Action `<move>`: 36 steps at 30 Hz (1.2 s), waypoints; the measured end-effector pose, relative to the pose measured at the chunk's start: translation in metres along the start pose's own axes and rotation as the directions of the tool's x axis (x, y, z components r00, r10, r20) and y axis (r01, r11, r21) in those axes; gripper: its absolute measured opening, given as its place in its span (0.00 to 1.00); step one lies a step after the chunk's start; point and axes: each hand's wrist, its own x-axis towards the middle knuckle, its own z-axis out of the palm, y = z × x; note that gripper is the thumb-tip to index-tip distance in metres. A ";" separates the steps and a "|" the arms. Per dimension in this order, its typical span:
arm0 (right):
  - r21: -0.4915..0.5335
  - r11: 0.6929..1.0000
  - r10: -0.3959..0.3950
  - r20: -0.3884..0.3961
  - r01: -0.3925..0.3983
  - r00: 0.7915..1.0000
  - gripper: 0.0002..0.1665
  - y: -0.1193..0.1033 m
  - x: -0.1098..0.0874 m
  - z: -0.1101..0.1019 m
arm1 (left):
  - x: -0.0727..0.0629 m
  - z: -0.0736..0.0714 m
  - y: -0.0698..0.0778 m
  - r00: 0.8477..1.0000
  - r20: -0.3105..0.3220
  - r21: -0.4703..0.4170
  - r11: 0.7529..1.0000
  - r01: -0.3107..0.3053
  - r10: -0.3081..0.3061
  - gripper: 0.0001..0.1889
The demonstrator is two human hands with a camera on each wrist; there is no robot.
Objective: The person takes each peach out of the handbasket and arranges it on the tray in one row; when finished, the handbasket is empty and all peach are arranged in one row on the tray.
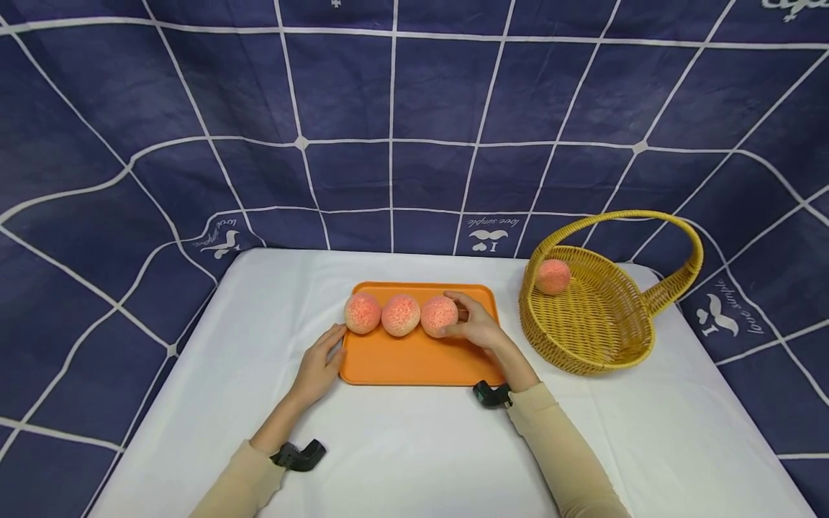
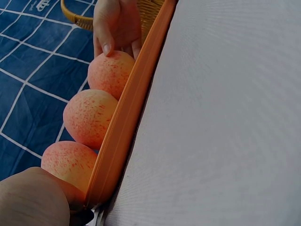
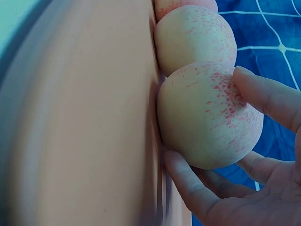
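At the frame's middle, three round pink-and-cream peaches (image 1: 401, 315) sit in a row on the rectangular orange tray (image 1: 401, 365); only one pink peach (image 1: 553, 276) lies in the yellow wicker basket (image 1: 592, 331) at right. The right hand (image 1: 481, 325) holds the row's rightmost peach (image 1: 437, 316) — cream, speckled with red — while the left hand (image 1: 319, 365) rests with loose fingers at the tray's left edge.

Booth-like setting: gridded cloth (image 1: 346, 86), white table (image 1: 414, 446)
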 end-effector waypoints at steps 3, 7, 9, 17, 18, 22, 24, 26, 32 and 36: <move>0.011 1.000 0.007 -0.003 -0.007 1.000 0.48 0.000 -0.001 0.000 | -0.001 0.000 -0.001 1.000 -0.005 0.001 1.000 0.001 -0.001 0.24; 0.013 1.000 0.010 -0.007 -0.010 1.000 0.49 -0.001 -0.002 0.000 | -0.001 -0.001 0.000 1.000 -0.002 -0.008 1.000 0.002 -0.002 0.24; 0.006 1.000 0.001 -0.001 -0.001 1.000 0.49 0.000 -0.002 -0.001 | -0.002 -0.001 0.000 1.000 0.005 -0.014 1.000 0.008 -0.008 0.24; 0.017 0.999 -0.044 -0.005 0.044 0.999 0.48 -0.006 -0.010 -0.015 | -0.001 -0.002 0.000 1.000 0.016 -0.016 1.000 0.009 -0.009 0.24; 0.002 0.999 -0.049 -0.016 0.049 0.999 0.48 -0.009 -0.013 -0.017 | -0.001 -0.002 0.000 1.000 0.016 -0.016 1.000 0.010 -0.010 0.24; -0.051 0.996 -0.071 -0.051 0.068 0.996 0.46 -0.026 -0.031 -0.025 | -0.001 -0.002 0.001 0.999 0.026 -0.017 0.999 0.035 -0.034 0.24; -0.073 0.993 -0.100 -0.059 0.095 0.993 0.44 -0.036 -0.044 -0.031 | -0.001 -0.001 0.001 0.998 0.032 -0.012 0.999 0.049 -0.048 0.25; -0.081 0.988 -0.137 -0.054 0.132 0.989 0.42 -0.046 -0.058 -0.040 | -0.001 0.000 0.001 0.997 0.039 -0.005 0.998 0.062 -0.061 0.25; -0.171 0.967 -0.210 -0.117 0.189 0.971 0.38 -0.073 -0.099 -0.082 | -0.001 0.000 0.000 0.996 0.052 0.013 0.997 0.073 -0.073 0.25; -0.202 0.959 -0.236 -0.195 0.197 0.952 0.34 -0.079 -0.114 -0.115 | 0.000 0.000 -0.002 0.997 0.045 0.024 0.997 0.068 -0.069 0.25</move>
